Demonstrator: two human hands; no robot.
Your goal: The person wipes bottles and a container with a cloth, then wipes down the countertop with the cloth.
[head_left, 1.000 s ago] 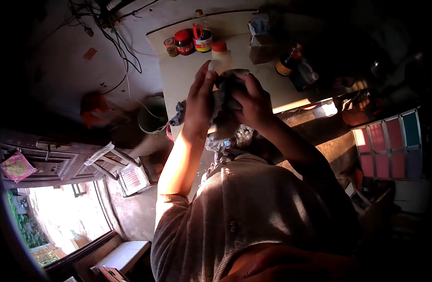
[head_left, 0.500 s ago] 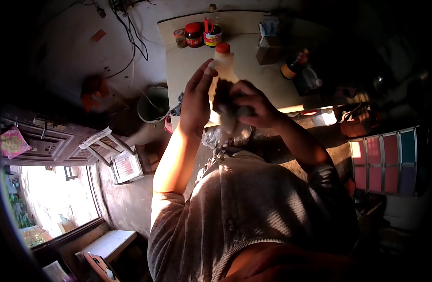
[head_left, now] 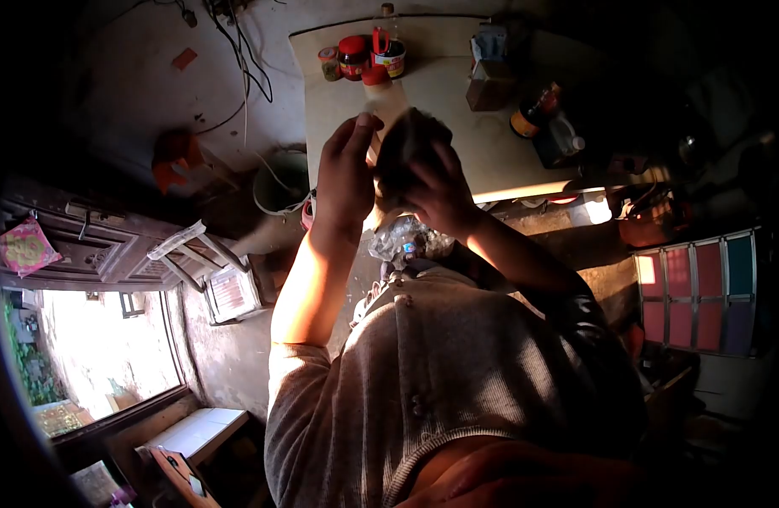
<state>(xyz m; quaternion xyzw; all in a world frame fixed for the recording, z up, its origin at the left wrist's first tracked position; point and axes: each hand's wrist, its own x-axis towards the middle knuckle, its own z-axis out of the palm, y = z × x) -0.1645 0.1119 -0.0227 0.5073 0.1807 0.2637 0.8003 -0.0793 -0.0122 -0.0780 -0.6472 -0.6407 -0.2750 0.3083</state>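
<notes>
A pale, translucent plastic bottle (head_left: 385, 99) with a red cap (head_left: 375, 76) is held over the front of the counter, tilted a little to the left. My left hand (head_left: 349, 165) grips it from the left side, thumb and fingers around its body. In my right hand (head_left: 438, 182) is a dark, crumpled cloth (head_left: 404, 148), pressed against the bottle's right side. Shadow and the cloth hide much of the lower bottle and some right-hand fingers.
At the counter's (head_left: 440, 102) back stand a small jar (head_left: 329, 64), a red-lidded jar (head_left: 352, 59) and a red-handled bottle (head_left: 389, 61). Dark bottles (head_left: 525, 118) stand right, beyond a box (head_left: 489, 87). A bucket (head_left: 275, 190) sits left; clear plastic (head_left: 411, 237) shows below.
The bottle has tilted, its cap moving left. The cloth has shifted upward along the bottle's right side with my right hand, which has turned. My left hand has moved slightly left.
</notes>
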